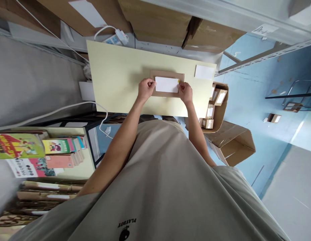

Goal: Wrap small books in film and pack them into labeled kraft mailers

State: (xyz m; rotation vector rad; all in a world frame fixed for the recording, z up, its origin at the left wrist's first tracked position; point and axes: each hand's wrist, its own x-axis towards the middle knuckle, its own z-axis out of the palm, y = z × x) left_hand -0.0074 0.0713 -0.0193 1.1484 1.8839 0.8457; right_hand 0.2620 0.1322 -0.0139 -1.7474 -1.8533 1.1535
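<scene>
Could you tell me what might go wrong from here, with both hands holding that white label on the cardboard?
1. The left hand and right hand pinch only the ends of the white label, so it may land crooked or wrinkled on the cardboard.
2. The cardboard lies loose on the table and could slide under pressure.
3. The open box sits at the table's right edge, close to the right elbow, and might be bumped.

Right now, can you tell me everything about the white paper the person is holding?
The white paper is a plain rectangle, like a label or sheet, lying flat on a brown cardboard piece on the pale yellow table. A tiny yellow mark shows at one corner. The left hand pinches its left edge and the right hand its right edge. No writing can be made out on it.
</scene>
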